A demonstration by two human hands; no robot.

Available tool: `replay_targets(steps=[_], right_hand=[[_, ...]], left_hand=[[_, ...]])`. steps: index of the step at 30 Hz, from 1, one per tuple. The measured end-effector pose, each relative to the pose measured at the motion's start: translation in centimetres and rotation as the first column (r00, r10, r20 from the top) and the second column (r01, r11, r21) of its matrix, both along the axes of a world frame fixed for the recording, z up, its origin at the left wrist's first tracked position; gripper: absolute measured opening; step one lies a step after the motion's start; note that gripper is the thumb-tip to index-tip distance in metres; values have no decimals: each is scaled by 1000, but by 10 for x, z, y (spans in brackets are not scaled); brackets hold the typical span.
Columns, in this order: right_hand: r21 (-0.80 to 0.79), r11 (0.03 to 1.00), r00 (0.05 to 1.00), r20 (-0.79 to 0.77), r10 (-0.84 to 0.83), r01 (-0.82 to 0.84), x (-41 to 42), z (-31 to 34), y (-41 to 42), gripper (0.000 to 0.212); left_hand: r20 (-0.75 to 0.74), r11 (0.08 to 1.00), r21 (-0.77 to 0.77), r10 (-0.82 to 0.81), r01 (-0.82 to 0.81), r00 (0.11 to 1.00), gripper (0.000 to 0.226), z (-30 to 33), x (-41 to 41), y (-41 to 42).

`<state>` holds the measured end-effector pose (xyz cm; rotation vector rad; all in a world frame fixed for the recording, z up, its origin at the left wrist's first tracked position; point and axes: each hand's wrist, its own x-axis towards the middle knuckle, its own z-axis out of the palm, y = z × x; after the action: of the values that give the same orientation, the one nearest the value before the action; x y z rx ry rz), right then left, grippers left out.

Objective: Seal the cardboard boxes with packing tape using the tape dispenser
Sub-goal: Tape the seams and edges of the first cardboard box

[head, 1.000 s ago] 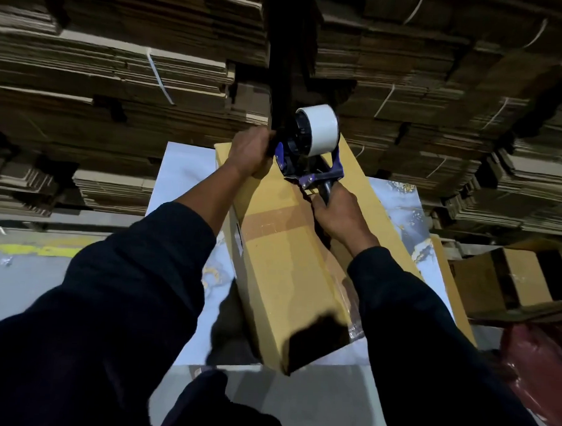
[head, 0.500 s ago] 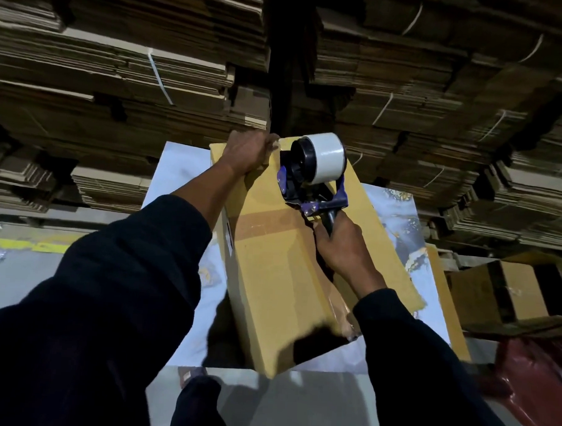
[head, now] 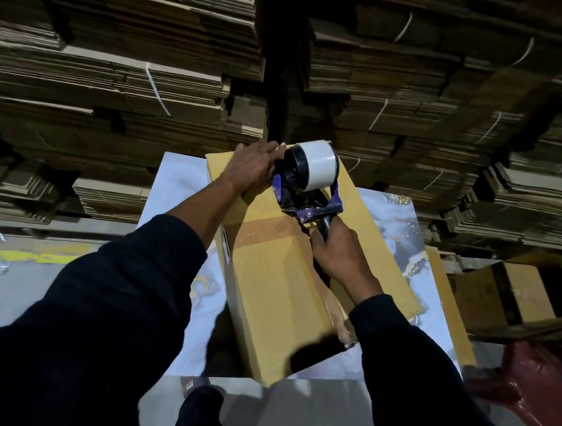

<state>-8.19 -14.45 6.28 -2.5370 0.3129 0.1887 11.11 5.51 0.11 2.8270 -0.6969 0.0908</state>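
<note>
Cardboard box (head: 280,277): long, tan, flaps shut, lying flat mid-frame, running from top center toward bottom center. Tape dispenser (head: 309,188): purple/black frame, white tape roll (head: 320,166), sitting on box's far end, handle toward lower right.

Right hand (head: 337,252) grips tape dispenser (head: 306,181) handle on cardboard box (head: 279,296) (white table (head: 174,189) beneath); left hand (head: 252,166) flat on far end.

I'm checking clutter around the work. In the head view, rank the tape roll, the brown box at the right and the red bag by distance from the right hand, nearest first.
1. Tape roll: on the dispenser gripped by the right hand, just beyond it.
2. Brown box: off to the right, past the table's edge.
3. Red bag: lower right corner, farthest.
</note>
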Motion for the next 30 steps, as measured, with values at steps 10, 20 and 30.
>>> replay_targets(steps=[10,20,30], right_hand=[[-25,1000,1000,2,-8,8,-53,-1,-20,27],[8,1000,1000,18,-20,20,-56,-2,-17,25],[10,1000,1000,23,1,-1,-59,-3,-20,30]], left_hand=[[-16,998,54,-35,35,999,57,2,1,2],[-42,974,74,-213,215,976,63,-3,-37,-5],[-46,972,78,-221,224,974,82,0,-43,-6]])
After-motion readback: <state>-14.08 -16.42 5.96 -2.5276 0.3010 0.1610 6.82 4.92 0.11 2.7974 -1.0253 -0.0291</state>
